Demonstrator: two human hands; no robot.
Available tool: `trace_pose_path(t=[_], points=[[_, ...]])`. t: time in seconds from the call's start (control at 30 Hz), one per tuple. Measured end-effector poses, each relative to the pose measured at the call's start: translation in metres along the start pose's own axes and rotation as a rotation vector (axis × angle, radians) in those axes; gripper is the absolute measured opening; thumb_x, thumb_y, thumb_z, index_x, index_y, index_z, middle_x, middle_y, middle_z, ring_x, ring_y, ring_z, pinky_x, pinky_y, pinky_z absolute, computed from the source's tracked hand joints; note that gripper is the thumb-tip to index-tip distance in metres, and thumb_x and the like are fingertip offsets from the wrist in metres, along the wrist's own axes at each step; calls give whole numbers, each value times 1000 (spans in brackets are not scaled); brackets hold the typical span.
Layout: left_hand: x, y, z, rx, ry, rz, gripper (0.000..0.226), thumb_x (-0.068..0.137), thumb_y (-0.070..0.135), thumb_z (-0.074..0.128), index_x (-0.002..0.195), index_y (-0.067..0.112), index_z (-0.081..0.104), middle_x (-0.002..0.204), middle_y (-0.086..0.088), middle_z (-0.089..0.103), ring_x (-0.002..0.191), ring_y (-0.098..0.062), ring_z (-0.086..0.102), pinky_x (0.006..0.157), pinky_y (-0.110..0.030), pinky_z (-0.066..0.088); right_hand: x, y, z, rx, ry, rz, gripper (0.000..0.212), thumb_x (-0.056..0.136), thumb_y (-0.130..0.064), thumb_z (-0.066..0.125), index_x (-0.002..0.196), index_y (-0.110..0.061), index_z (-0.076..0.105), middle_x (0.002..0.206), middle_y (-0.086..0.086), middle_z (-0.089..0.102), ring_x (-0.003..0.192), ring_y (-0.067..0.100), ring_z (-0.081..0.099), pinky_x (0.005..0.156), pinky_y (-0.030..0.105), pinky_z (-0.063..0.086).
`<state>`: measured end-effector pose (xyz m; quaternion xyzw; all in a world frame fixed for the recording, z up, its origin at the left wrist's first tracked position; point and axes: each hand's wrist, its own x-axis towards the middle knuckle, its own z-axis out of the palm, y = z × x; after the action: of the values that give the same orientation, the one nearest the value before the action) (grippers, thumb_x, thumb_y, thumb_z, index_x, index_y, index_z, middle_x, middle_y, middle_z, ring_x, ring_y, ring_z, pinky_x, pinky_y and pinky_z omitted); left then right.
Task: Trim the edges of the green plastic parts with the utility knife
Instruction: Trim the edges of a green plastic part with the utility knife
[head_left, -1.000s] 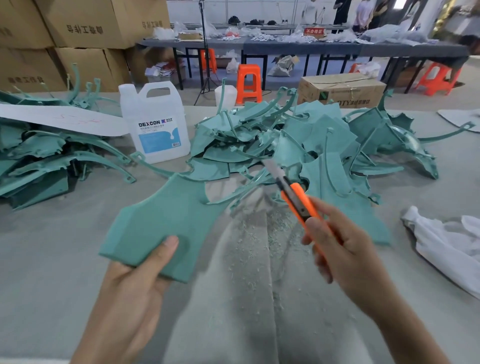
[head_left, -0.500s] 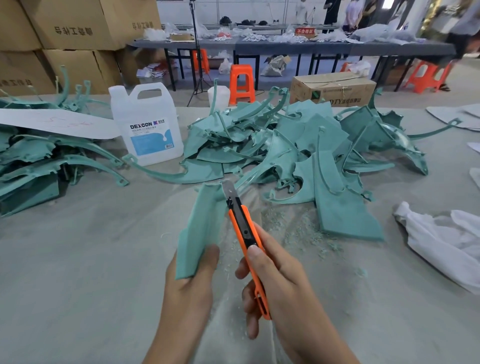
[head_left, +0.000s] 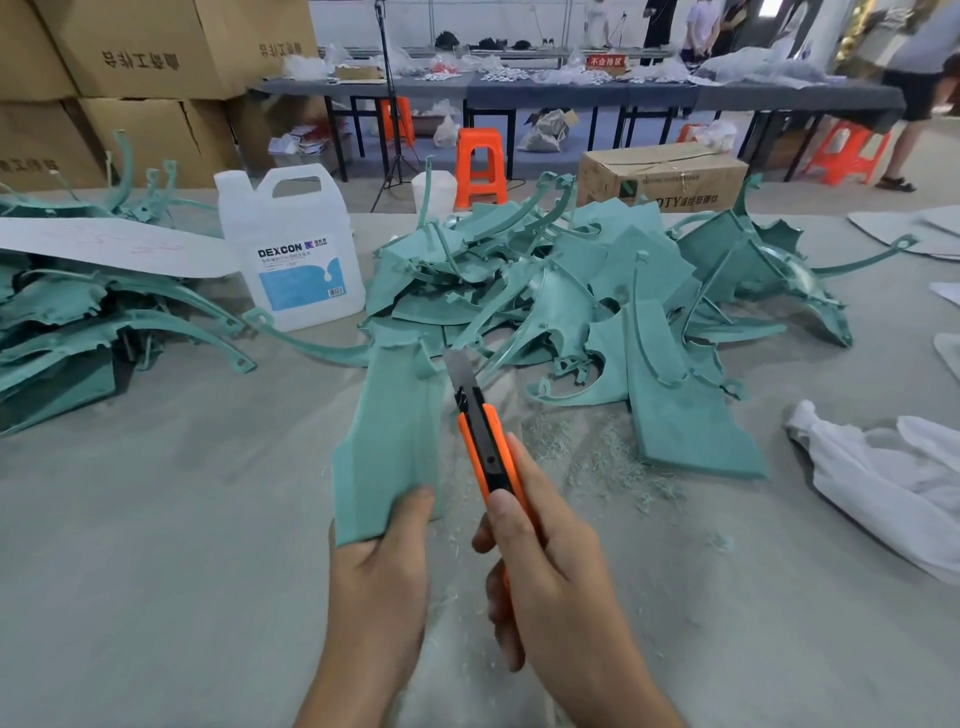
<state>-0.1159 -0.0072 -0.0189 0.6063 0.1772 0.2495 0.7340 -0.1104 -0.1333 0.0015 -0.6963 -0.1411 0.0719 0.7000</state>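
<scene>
Two hands work above the near part of the grey table (head_left: 156, 571). The left hand (head_left: 379, 587) grips the near end of a green plastic part (head_left: 389, 431), thumb flat on its face and fingers curled beneath, holding it tilted away from the person. The right hand (head_left: 550, 587) is wrapped round the orange utility knife (head_left: 485, 441), thumb pressed along the top of the handle and the other fingers closed under it. The blade is extended, and its tip lies at the right edge of the held part, close to the far end.

Pale green shavings (head_left: 597, 457) are scattered on the table just right of the knife. A crumpled white cloth (head_left: 893, 483) lies further right. Beyond the hands sits a loose pile of green parts (head_left: 571, 291), and a second stack (head_left: 62, 322) lies at the far left under a white sheet (head_left: 104, 244). Between the two heaps stands a white jug (head_left: 298, 260) labelled DEXCON. Past the table edge are a cardboard box (head_left: 670, 176), an orange stool (head_left: 480, 161) and, on the left, stacked cartons (head_left: 130, 78).
</scene>
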Motion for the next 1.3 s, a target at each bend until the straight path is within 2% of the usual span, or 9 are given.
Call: trace_pose_path(t=[0.1,0.2,0.3,0.43,0.6,0.8,0.93,1.13,1.3], points=[[-4,3,3,68,-58,-1,37,72,42,61,91,11,63,83,-28,55,71,-32,55,61,-62,49,-1,-7,3,39,-18,-21,47,96,-40,47,136,-65,45,80,-8,59,46,15,50,36,24,42],[-5,8,0,229,-81,126,33,82,31,59,103,6,60,72,-5,51,68,-28,55,58,-42,51,-3,-8,3,58,-16,-3,45,105,-30,45,132,-67,47,77,-9,58,46,15,50,36,22,39],[-4,7,-5,297,-104,161,23,92,14,58,106,-3,53,90,-17,42,88,-50,46,68,-64,45,-3,-6,4,76,-20,24,51,107,-22,44,133,-66,47,76,-9,57,45,16,49,35,21,38],[-7,7,-4,217,-55,148,26,78,43,59,96,24,65,73,2,61,66,-18,61,56,-49,53,-2,6,9,33,14,13,51,107,-24,45,134,-67,45,76,-10,60,44,14,49,36,22,39],[-5,-18,-13,95,-13,38,31,73,51,70,89,25,70,85,-16,68,77,-29,65,73,-68,51,-2,19,2,-65,12,35,49,106,-31,45,133,-72,40,81,-12,63,48,14,52,40,22,41],[-2,-17,-9,132,-18,111,36,73,43,64,108,43,70,99,18,74,89,4,67,72,-11,52,-3,9,-14,-140,88,-93,49,90,-61,45,138,-66,40,84,-6,64,54,7,54,45,21,41],[-3,-20,-8,90,-73,92,52,74,41,66,124,25,66,115,6,72,103,-10,66,88,-32,51,-7,8,-11,-221,97,-165,49,89,-70,42,138,-66,42,82,-9,66,55,5,56,58,26,43],[-6,-20,-2,124,-66,91,31,81,22,60,106,36,70,89,12,72,79,0,63,67,-12,51,-5,13,-8,-309,74,-176,47,91,-69,39,138,-69,37,80,-14,65,58,5,58,62,25,46],[-6,-23,1,99,-45,19,21,78,29,61,94,36,72,79,10,65,73,-6,58,66,-24,50,2,18,-8,-426,131,-205,40,98,-64,36,136,-75,31,80,-15,65,56,8,56,58,32,52]])
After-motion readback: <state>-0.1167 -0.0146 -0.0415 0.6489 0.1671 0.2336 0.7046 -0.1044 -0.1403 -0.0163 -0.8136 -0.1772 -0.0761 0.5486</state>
